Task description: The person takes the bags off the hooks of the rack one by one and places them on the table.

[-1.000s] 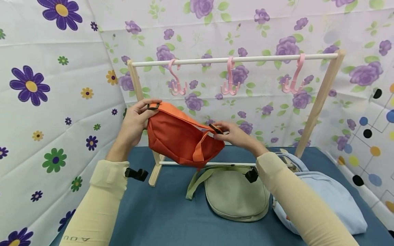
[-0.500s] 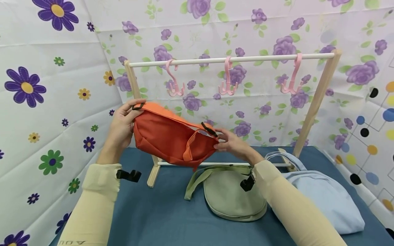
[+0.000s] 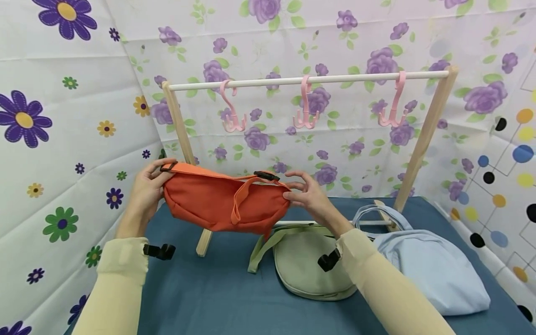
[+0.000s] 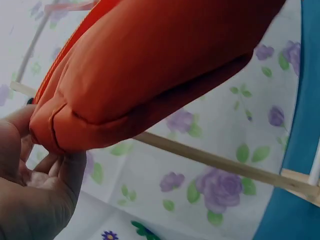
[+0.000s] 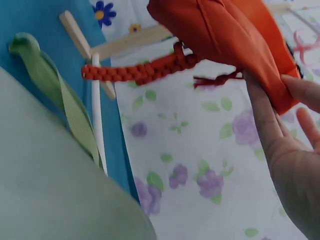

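Observation:
An orange waist bag is held up in front of the rack, stretched sideways between both hands. At its left end, by a dark strap slider, my left hand pinches the corner between thumb and fingers. My right hand pinches the opposite end, as the right wrist view also shows. The orange strap lies along the top edge with a black buckle, and a loose loop of it droops over the front. Beneath the bag dangles a red braided cord.
A white-railed wooden rack carries three pink hooks, the middle hook among them. On the blue cloth lie a green round bag and, to its right, a light blue bag. Flowered sheets surround the table.
The bag has moved left and lower, and now hangs more level. My right hand has shifted from the strap's buckle to the bag's right end; the left keeps its hold.

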The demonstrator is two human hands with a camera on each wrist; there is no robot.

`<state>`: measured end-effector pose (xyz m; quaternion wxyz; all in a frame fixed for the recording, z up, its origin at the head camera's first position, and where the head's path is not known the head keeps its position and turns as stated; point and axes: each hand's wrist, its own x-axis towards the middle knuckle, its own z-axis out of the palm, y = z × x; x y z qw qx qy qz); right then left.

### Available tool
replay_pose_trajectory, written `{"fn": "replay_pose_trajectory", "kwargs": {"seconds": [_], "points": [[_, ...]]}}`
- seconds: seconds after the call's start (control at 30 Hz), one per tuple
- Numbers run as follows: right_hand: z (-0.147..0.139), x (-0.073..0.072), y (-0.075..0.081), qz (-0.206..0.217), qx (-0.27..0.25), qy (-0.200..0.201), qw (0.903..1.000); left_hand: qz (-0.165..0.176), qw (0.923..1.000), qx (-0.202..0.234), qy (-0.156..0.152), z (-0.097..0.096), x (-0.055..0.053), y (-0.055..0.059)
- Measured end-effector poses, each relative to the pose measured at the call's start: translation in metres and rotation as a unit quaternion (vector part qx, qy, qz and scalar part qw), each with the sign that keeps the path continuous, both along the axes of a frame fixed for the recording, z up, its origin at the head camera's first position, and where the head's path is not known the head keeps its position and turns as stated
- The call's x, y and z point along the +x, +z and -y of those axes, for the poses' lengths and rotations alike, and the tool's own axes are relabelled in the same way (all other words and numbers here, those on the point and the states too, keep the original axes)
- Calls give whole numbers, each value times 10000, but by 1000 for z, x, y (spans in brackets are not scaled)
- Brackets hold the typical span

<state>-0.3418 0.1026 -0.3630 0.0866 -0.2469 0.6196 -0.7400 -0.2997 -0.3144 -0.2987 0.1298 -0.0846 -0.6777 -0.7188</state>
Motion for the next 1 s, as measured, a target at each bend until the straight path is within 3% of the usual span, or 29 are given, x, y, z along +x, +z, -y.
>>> {"fn": "replay_pose_trajectory", "kwargs": {"seconds": [0.23, 0.43, 0.73, 1.0], "points": [[14, 17, -11, -318, -359, -558, 9973, 270, 9988, 103, 395, 6, -2, -17], [26, 27, -23, -90, -361, -664, 9971, 397, 9984, -5, 395, 14, -2, -28], [46, 39, -42, 238, -150, -542, 9981, 787, 9944, -599, 364, 40, 2, -53], [56, 42, -44, 296, -49, -716, 9970, 1194, 9796, -1493, 611, 48, -5, -69]]}}
